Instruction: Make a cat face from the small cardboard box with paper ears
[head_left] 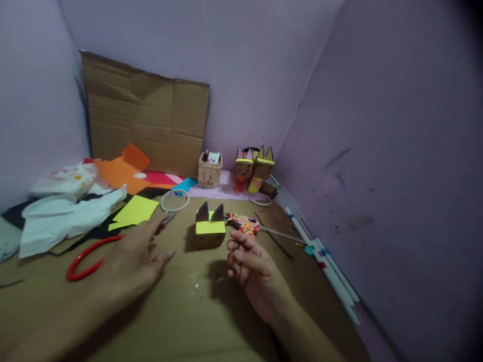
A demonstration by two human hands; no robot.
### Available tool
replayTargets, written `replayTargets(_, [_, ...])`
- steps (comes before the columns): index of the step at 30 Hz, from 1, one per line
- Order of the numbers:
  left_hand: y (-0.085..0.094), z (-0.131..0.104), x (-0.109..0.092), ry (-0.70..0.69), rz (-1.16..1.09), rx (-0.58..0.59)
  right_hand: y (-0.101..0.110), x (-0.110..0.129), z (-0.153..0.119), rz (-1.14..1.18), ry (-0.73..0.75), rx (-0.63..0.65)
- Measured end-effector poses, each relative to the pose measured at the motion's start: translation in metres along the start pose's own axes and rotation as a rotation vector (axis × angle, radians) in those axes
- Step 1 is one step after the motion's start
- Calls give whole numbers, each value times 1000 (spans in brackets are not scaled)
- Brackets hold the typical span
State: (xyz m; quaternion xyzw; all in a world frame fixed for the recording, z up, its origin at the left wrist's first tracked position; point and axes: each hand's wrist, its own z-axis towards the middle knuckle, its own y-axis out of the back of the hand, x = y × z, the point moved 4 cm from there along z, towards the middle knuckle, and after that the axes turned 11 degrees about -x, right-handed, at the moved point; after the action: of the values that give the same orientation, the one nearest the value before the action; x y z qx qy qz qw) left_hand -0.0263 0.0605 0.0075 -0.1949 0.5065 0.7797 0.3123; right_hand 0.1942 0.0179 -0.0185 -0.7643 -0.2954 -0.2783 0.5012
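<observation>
A small cardboard box (210, 239) with a yellow strip on top and two dark pointed ears stands upright on the cardboard sheet (181, 322). To its left, my left hand (132, 256) is stretched out with thumb and fingers apart, nothing seen in it. It partly covers scissors with a red handle (81, 264); whether it touches them I cannot tell. Just right of the box, my right hand (254, 271) is raised with loosely curled fingers, and no object shows between them. Behind these fingertips lies a colourful patterned piece (245, 222).
White tape rings (175, 200), yellow paper (136, 210), orange paper (124, 168) and white plastic (75, 221) lie around. A marker holder (210, 171) and two eared figures (253, 168) stand at the back. White paper tubes (332, 276) line the right wall.
</observation>
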Motion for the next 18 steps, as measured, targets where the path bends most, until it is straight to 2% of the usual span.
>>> replayTargets(3, [-40,13,0,76,-147,164,2,-1,2,10,-20,-11])
replayTargets(5, [-58,20,1,84,-202,180,3,-2,3,8,-34,-13])
replayTargets(7, [-67,23,0,96,-251,193,3,-3,4,9,-44,-1])
replayTargets(14, [-68,25,-18,120,-314,214,3,-9,3,-19,-78,37])
replayTargets(18, [-62,25,-23,207,-504,240,6,-6,4,-66,-7,8])
